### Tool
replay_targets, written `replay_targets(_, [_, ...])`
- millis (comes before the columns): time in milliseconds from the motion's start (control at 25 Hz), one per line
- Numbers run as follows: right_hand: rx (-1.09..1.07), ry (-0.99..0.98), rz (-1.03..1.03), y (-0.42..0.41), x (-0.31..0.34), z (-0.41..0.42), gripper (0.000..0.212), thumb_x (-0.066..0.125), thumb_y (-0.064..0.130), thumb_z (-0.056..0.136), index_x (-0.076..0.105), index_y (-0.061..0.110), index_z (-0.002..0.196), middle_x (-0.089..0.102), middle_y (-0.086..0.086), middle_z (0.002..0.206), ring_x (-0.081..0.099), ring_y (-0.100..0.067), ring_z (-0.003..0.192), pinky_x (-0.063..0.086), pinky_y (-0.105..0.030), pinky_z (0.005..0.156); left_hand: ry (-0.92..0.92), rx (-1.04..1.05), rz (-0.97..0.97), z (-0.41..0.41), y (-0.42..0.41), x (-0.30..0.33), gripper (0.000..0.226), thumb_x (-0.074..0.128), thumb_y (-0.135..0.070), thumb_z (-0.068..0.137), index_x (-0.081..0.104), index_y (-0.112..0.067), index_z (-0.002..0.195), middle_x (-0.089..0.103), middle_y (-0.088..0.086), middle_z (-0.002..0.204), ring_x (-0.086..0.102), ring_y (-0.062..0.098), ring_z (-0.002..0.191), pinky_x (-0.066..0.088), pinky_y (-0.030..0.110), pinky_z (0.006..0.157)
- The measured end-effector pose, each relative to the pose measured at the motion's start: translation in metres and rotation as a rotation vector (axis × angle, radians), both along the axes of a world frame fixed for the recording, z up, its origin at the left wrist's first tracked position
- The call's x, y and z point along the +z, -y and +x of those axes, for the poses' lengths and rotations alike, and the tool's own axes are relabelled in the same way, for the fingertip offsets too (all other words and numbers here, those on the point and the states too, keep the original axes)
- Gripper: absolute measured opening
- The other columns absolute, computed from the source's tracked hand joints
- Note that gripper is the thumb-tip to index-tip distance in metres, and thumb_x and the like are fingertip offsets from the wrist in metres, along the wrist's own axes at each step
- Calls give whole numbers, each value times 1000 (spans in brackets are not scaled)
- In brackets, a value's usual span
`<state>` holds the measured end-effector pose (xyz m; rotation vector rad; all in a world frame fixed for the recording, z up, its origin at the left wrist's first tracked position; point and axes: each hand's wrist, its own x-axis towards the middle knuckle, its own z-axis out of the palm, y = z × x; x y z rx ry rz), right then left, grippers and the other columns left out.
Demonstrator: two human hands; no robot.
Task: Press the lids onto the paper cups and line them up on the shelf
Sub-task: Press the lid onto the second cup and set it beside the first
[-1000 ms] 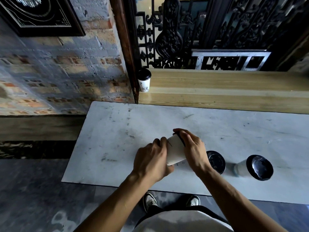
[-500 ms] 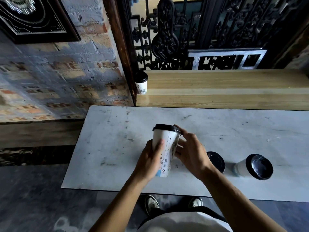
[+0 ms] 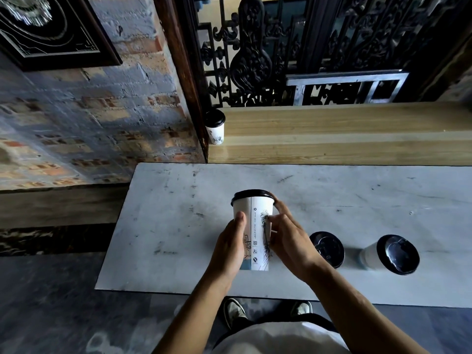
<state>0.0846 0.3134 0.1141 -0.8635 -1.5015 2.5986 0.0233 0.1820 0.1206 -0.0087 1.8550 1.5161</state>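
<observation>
The white paper cup with a black lid is held up over the grey table. It has a strip of tiny words and small square signs down its side, too small to read, and dark line drawings next to them. The left hand wraps around the cup's left side, thumb flat on the front. The right hand presses on the right side, one finger touching the lid's edge. Two more lidded cups sit on the table to the right. One lidded cup stands at the left end of the wooden shelf.
</observation>
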Motion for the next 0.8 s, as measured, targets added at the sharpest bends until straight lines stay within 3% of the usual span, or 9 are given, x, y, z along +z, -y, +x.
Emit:
replay_targets(120, [-14, 5, -20, -2, 2, 1, 43, 40, 10, 104, 58, 27, 139, 73, -18, 102, 68, -28, 83, 53, -36, 78, -139, 21, -84, 0, -3, 3, 51, 38, -64, 97, 72, -27, 99, 78, -4, 88, 75, 16, 85, 60, 37, 76])
replay_targets(200, [-7, 11, -19, -3, 4, 1, 42, 45, 12, 102, 57, 27, 140, 71, -22, 106, 63, -33, 88, 51, -38, 79, -190, 81, -95, 1, -2, 3, 54, 48, -71, 90, 68, -25, 108, 75, -3, 89, 73, 12, 84, 56, 28, 69])
replay_targets(360, [40, 34, 51, -8, 11, 4, 46, 44, 12, 105, 50, 35, 145, 72, -28, 120, 71, -31, 86, 59, -34, 76, -261, 219, -44, -2, 4, 2, 56, 69, -69, 78, 58, -32, 119, 73, -2, 84, 71, 12, 80, 55, 30, 70])
replay_targets(440, [50, 5, 70, -10, 12, 5, 50, 46, 13, 106, 46, 39, 148, 70, -28, 124, 73, -30, 89, 61, -34, 77, -340, 191, -32, -3, 4, 6, 50, 67, -65, 82, 58, -37, 123, 73, -4, 84, 70, 12, 79, 56, 30, 70])
replay_targets(600, [39, -57, 132, -16, 10, 3, 55, 54, 22, 97, 49, 48, 145, 68, -30, 121, 65, -35, 93, 57, -44, 89, -400, 167, -27, -3, 0, 12, 48, 58, -57, 85, 58, -40, 130, 73, -3, 87, 68, 8, 78, 51, 16, 66])
replay_targets(800, [74, -88, 173, -25, 12, 3, 51, 49, 12, 106, 51, 48, 143, 74, -23, 114, 69, -35, 92, 60, -43, 86, -402, 193, -22, 0, -8, 16, 31, 59, -44, 97, 58, -40, 127, 69, -6, 81, 64, 2, 71, 50, 18, 64])
